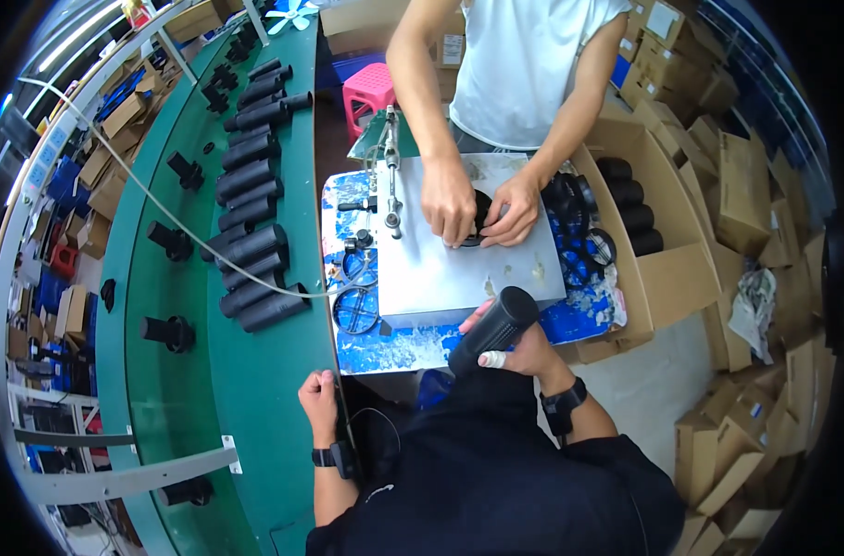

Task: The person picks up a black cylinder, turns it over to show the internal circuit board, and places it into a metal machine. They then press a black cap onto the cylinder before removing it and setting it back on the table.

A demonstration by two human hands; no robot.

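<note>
In my right hand (526, 352) is a black cylinder (496, 329), tilted, with a round flat end up and ribbing along its side. My fingers wrap round it, and a white wrap covers one of them. The cylinder is held just in front of the silver metal work plate (413, 278). My left hand (320, 398) is curled closed by the edge of the green bench (255, 371), with nothing visible in it. Across the plate, another person's two hands (473, 208) press on a round black part (482, 211).
Several black cylinders (255, 246) lie in a row on the bench, beside black flanged parts (169, 241). A lever fixture (392, 176) stands at the plate's left, with black rings (357, 309) below it. An open carton (663, 278) on the right holds more cylinders; a hose (163, 199) crosses the bench.
</note>
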